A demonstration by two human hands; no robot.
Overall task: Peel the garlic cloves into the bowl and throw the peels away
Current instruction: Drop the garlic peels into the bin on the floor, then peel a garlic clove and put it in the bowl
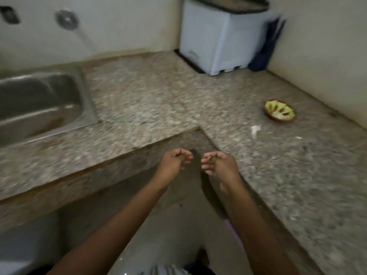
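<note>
A small yellow-green patterned bowl [280, 113] with a brown rim stands on the right arm of the granite counter [151, 100]. A white scrap of garlic peel [255, 130] lies on the counter near it, and a smaller white bit [298, 137] lies further right. My left hand [174, 161] and my right hand [218, 162] hang side by side in front of the counter's inner corner, fingers loosely curled, holding nothing that I can see. The view is blurred.
A steel sink [37, 104] is set into the counter at the left. A white boxy container [218, 36] with a dark lid stands in the back corner, a dark blue item [266, 46] beside it. A tap fitting [66, 19] is on the wall.
</note>
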